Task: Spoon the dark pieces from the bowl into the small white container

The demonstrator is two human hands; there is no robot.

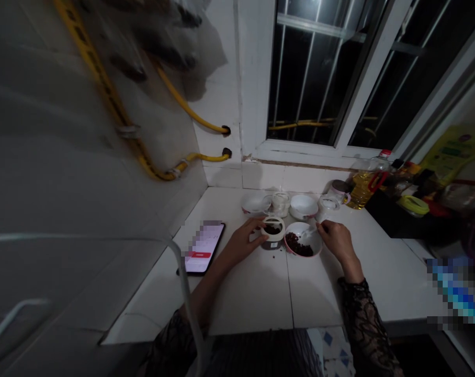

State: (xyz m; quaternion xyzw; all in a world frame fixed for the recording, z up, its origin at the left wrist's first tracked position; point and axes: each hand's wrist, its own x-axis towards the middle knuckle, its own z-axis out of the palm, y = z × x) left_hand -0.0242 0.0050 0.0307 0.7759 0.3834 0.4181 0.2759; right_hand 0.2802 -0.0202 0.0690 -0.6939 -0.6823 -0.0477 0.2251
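Observation:
A small jar (273,242) with a pale rim and dark contents stands on the white tiled counter. My left hand (248,238) grips it from the left side. Right beside the jar sits a white bowl (317,247) holding dark and reddish pieces. My right hand (337,238) is at the bowl's right edge, its fingers pinched on the handle of a light spoon (308,231) that reaches into the bowl. A few dark crumbs lie on the counter below the jar.
Behind stand two white bowls (304,206) (255,203) and two clear jars (280,203) (328,206). A lit phone (204,248) lies left. An oil bottle (360,187) and a black box (387,213) of condiments are at the back right.

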